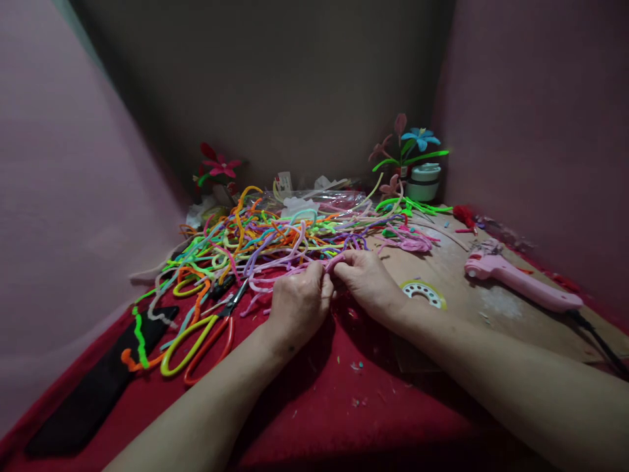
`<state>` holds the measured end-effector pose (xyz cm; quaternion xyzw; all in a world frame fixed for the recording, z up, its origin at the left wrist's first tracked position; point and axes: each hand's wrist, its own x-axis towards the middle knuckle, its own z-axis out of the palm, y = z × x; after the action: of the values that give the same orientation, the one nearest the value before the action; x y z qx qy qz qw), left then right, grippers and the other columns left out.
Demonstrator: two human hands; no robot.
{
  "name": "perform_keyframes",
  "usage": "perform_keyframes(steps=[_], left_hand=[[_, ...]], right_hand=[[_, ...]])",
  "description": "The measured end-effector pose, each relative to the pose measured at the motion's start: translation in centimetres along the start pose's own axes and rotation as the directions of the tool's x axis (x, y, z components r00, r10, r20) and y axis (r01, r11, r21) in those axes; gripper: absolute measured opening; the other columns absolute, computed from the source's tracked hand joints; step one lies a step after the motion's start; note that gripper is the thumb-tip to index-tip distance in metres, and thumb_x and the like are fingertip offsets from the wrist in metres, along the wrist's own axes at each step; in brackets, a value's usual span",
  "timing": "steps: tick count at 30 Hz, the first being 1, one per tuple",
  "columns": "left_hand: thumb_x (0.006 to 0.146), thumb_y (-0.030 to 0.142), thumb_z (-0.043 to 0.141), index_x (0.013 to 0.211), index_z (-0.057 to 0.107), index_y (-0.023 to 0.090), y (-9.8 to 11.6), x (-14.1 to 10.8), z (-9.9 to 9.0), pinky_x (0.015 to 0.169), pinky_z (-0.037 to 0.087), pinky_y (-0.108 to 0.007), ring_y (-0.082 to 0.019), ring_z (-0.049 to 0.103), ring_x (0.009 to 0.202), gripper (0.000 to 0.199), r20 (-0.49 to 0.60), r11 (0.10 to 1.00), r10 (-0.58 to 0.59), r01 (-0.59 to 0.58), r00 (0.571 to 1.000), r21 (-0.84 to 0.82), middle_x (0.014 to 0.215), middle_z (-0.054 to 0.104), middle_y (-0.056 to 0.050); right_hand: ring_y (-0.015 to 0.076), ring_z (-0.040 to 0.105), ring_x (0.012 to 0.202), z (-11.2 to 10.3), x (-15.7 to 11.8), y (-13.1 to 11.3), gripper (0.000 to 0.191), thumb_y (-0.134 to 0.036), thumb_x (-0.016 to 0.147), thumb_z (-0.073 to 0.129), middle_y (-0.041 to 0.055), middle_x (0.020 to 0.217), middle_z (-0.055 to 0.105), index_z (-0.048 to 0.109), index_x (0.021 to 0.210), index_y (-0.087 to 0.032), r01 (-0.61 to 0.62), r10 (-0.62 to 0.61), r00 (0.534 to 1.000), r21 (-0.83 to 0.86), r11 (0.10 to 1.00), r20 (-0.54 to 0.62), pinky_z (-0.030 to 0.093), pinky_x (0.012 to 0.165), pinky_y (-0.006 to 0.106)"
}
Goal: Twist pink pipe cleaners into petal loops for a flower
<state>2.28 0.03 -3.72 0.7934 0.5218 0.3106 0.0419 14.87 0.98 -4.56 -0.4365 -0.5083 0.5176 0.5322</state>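
Both hands meet over the near edge of a tangled heap of coloured pipe cleaners (275,246). Between them runs a pinkish-purple pipe cleaner (335,262). My left hand (301,298) is closed on it, thumb and fingers pressed together. From the right, my right hand (367,278) pinches the same pipe cleaner with thumb and forefinger. Part of it is hidden by the fingers. Just left of my left hand lie scissors (201,341) with one yellow and one red handle loop, their blades pointing at the heap.
On a cardboard sheet (457,334) at the right rest a pink glue gun (525,278) with a black cord and a tape roll (423,295). A black flat strip (93,400) lies at the left. Pipe-cleaner flowers (420,139) and a pale lidded jar (423,182) stand at the back.
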Motion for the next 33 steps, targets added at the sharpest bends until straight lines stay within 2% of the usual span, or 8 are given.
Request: perform_keyframes(steps=[4,7,10,13,18,21,26,33], left_hand=[[0.075,0.024,0.050,0.061,0.050,0.021,-0.2,0.2,0.0,0.053,0.025,-0.025,-0.014,0.042,0.050,0.015,-0.004,1.000,-0.020,0.020,1.000,-0.017,0.053,0.049,-0.001],[0.073,0.025,0.052,0.060,0.054,0.018,-0.4,0.7,-0.3,0.050,0.028,-0.023,-0.012,0.044,0.049,0.015,0.009,0.970,-0.119,0.118,0.993,-0.213,0.053,0.053,0.000],[0.073,0.028,0.053,0.061,0.056,0.016,-0.3,1.3,-0.9,0.042,0.029,-0.020,-0.010,0.044,0.040,0.017,0.192,0.831,-0.286,0.342,0.939,-0.439,0.046,0.053,0.002],[0.073,0.029,0.055,0.058,0.053,0.016,0.1,1.5,-1.5,0.035,0.027,-0.019,-0.008,0.041,0.032,0.020,0.339,0.698,-0.353,0.487,0.872,-0.525,0.040,0.052,0.003],[0.073,0.030,0.060,0.056,0.053,0.015,0.5,1.4,-1.8,0.033,0.026,-0.017,-0.005,0.038,0.030,0.024,0.362,0.651,-0.339,0.494,0.868,-0.576,0.038,0.050,0.004],[0.073,0.029,0.060,0.055,0.052,0.015,0.4,1.4,-1.6,0.032,0.025,-0.016,-0.005,0.039,0.029,0.025,0.362,0.653,-0.317,0.479,0.877,-0.587,0.037,0.049,0.004],[0.075,0.026,0.057,0.059,0.052,0.014,0.1,1.4,-1.3,0.032,0.028,-0.015,-0.005,0.040,0.030,0.021,0.360,0.676,-0.291,0.457,0.886,-0.578,0.038,0.051,0.004],[0.077,0.025,0.053,0.060,0.051,0.015,0.4,1.1,-1.1,0.032,0.031,-0.015,-0.006,0.041,0.030,0.019,0.323,0.705,-0.261,0.408,0.910,-0.580,0.038,0.050,0.006]], right_hand=[[0.0100,0.051,0.042,0.1,0.0,0.1,0.011,-0.012,0.062,0.048,-0.0026,0.048,0.055,0.055,0.055,-0.017,-0.001,0.001,1.000,0.043,0.999,0.017,0.045,0.043,0.022],[0.0104,0.054,0.044,0.1,0.1,-0.1,0.012,-0.010,0.060,0.047,-0.0016,0.051,0.058,0.057,0.062,-0.016,-0.080,0.065,0.995,0.216,0.973,0.077,0.047,0.045,0.022],[0.0123,0.059,0.047,-0.1,0.1,-0.6,0.021,-0.007,0.059,0.047,0.0013,0.056,0.063,0.059,0.074,-0.015,-0.144,0.126,0.989,0.308,0.940,0.079,0.048,0.046,0.023],[0.0115,0.058,0.048,-0.5,0.3,-0.7,0.025,-0.006,0.059,0.049,0.0030,0.059,0.064,0.060,0.080,-0.013,-0.141,0.130,0.990,0.306,0.941,0.058,0.046,0.046,0.022],[0.0083,0.051,0.048,-0.7,0.5,-0.2,0.018,-0.010,0.059,0.056,0.0002,0.058,0.061,0.064,0.075,-0.013,-0.073,0.056,0.996,0.251,0.965,0.076,0.041,0.046,0.020],[0.0070,0.047,0.048,-0.7,0.5,-0.1,0.011,-0.014,0.061,0.058,-0.0007,0.058,0.059,0.065,0.070,-0.013,-0.029,0.006,0.994,0.215,0.976,0.107,0.037,0.046,0.020],[0.0057,0.042,0.041,-0.7,0.5,-0.2,0.008,-0.017,0.063,0.058,-0.0028,0.052,0.054,0.064,0.067,-0.013,-0.019,0.012,0.998,0.120,0.993,0.061,0.030,0.041,0.019],[0.0055,0.040,0.039,-0.6,0.9,0.3,0.005,-0.016,0.059,0.059,-0.0046,0.047,0.050,0.060,0.064,-0.012,-0.068,0.047,0.995,0.239,0.969,0.091,0.030,0.039,0.019]])
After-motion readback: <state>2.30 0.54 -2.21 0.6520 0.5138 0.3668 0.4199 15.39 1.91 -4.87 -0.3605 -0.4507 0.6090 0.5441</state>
